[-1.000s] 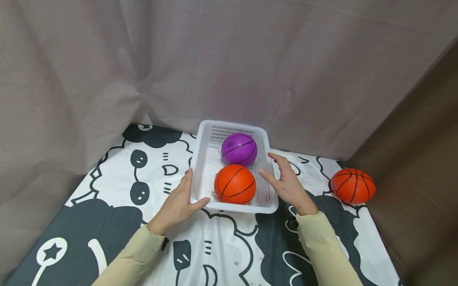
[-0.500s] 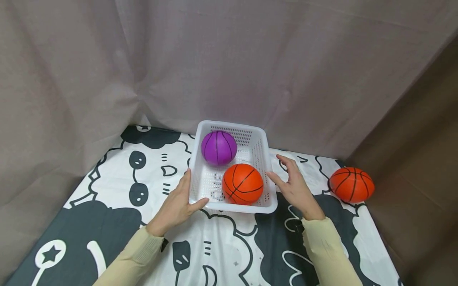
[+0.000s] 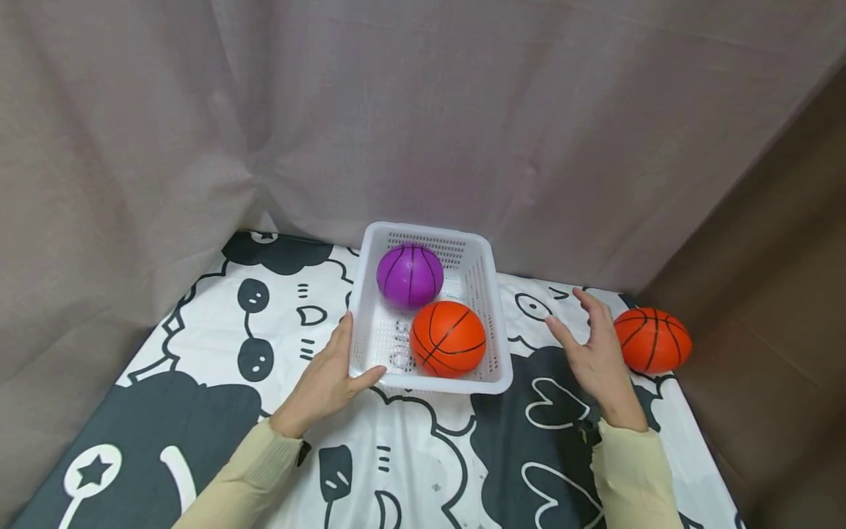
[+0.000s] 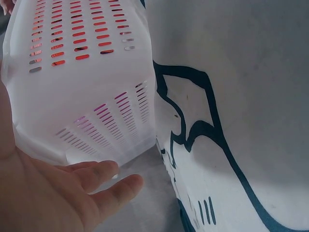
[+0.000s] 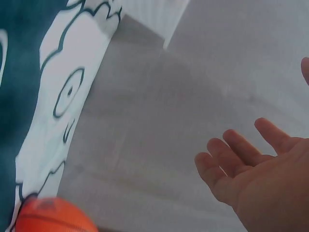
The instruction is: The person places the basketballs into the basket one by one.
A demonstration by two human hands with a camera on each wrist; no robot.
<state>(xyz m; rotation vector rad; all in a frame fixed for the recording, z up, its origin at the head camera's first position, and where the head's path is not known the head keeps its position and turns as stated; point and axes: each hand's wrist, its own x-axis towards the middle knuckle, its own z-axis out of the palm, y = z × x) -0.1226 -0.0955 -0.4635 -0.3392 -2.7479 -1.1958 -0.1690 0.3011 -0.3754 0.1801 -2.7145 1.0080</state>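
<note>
A white slotted plastic basket stands on the patterned cloth, holding a purple ball and an orange ball with black basketball lines. At the basket's near left corner my left hand rests against the side, thumb by the front rim. In the left wrist view, the fingers of the left hand lie straight beside the basket wall. My right hand is in the air right of the basket, fingers spread and holding nothing. Close to its right sits a second orange ball, partly covered by that hand.
A black-and-white cartoon cloth covers the table. Grey-brown curtain fabric hangs behind the basket, and a darker drape runs down the right side, near the second orange ball.
My right hand has moved away from the basket to the right, toward the outer orange ball. Inside the basket, the purple ball rolled left and the orange one slightly right. My left hand stayed put.
</note>
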